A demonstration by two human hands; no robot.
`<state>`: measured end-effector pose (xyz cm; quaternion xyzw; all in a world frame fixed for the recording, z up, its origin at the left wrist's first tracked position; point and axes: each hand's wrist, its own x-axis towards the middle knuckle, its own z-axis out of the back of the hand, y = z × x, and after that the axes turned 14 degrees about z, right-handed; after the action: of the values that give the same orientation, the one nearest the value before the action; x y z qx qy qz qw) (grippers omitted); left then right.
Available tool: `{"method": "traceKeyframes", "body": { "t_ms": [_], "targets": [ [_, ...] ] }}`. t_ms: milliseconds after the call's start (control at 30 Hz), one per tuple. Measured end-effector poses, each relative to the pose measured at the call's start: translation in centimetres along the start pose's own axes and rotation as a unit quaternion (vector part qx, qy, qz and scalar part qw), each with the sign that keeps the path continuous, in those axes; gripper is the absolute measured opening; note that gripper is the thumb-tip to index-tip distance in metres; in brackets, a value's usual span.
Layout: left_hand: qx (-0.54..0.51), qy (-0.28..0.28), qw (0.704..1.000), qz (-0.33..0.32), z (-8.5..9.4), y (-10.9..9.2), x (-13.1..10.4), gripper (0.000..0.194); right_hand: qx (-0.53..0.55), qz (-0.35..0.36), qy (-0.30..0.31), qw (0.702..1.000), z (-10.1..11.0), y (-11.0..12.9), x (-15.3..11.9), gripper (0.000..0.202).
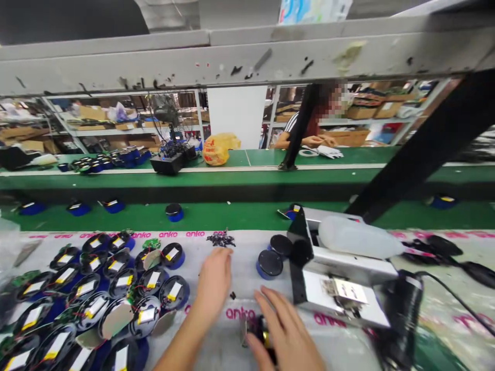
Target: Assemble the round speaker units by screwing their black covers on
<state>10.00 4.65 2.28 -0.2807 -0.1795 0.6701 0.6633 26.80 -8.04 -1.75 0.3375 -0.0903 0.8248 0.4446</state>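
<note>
My left hand point(215, 275) reaches forward, its fingertips at a small pile of black parts point(221, 239) on the plastic-covered bench. What those fingers hold, if anything, is too small to tell. Nearer the front edge, my right hand point(284, 330) is spread over a dark round unit point(261, 330) with a yellow spot, partly hidden beneath the fingers. Many blue-black round units point(141, 314) with white and yellow batteries and loose wires stand on the left. Two closed round units point(269, 264) sit between my hands and the metal fixture.
A white and black metal fixture point(348, 293) holds a clear bottle point(359, 237) at right. Beyond runs a green conveyor point(228, 214) with several blue units. A dark post slants at right; a person sits across the line.
</note>
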Motion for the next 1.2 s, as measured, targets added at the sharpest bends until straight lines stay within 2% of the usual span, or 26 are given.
{"method": "traceKeyframes", "body": {
  "t_ms": [100, 167, 300, 367, 500, 600, 700, 833, 967, 1067, 1200],
  "targets": [
    [0.04, -0.051, 0.997, 0.048, -1.3, -0.8, 3.0, 0.026, 0.021, -0.001, 0.088, 0.996, -1.9, 0.6, 2.2, 0.049],
    [0.053, -0.068, 0.994, 0.066, -2.4, -0.8, 3.8, 0.015, 0.088, 0.0, 0.098, 0.991, -1.9, 0.9, 2.9, 0.04],
    [0.031, -0.078, 0.994, 0.071, -3.0, 0.0, 4.2, 0.016, 0.188, 0.007, 0.034, 0.982, 0.1, 0.9, 2.8, 0.033],
    [-0.001, -0.076, 0.995, 0.067, -2.5, 0.5, 4.3, 0.009, 0.204, -0.005, -0.002, 0.979, 1.0, 0.8, 2.2, 0.032],
    [-0.108, -0.064, 0.99, 0.06, -1.5, 0.9, 4.1, 0.016, 0.203, -0.046, -0.074, 0.975, 1.9, 0.3, 0.4, 0.031],
    [-0.219, -0.007, 0.974, 0.055, -1.3, 1.0, 2.8, 0.017, 0.201, -0.101, -0.094, 0.97, 2.0, 0.1, -1.0, 0.034],
    [-0.323, 0.097, 0.94, 0.059, -1.6, 1.1, 1.0, 0.029, 0.212, -0.159, -0.09, 0.96, 1.9, 0.0, -1.9, 0.034],
    [-0.419, 0.235, 0.873, 0.085, -2.5, 1.3, -1.2, 0.028, 0.223, -0.212, -0.099, 0.946, 1.5, 0.2, -1.9, 0.032],
    [-0.49, 0.339, 0.793, 0.124, -3.4, 1.6, -2.1, 0.035, 0.231, -0.245, -0.145, 0.931, 1.1, 0.7, -0.9, 0.032],
    [-0.52, 0.385, 0.75, 0.14, -3.7, 1.8, -2.0, 0.037, 0.24, -0.272, -0.167, 0.917, 0.8, 1.1, -0.1, 0.032],
    [-0.544, 0.4, 0.723, 0.144, -3.8, 1.8, -1.7, 0.033, 0.237, -0.279, -0.162, 0.916, 0.8, 1.2, 0.5, 0.035]
  ]
}}
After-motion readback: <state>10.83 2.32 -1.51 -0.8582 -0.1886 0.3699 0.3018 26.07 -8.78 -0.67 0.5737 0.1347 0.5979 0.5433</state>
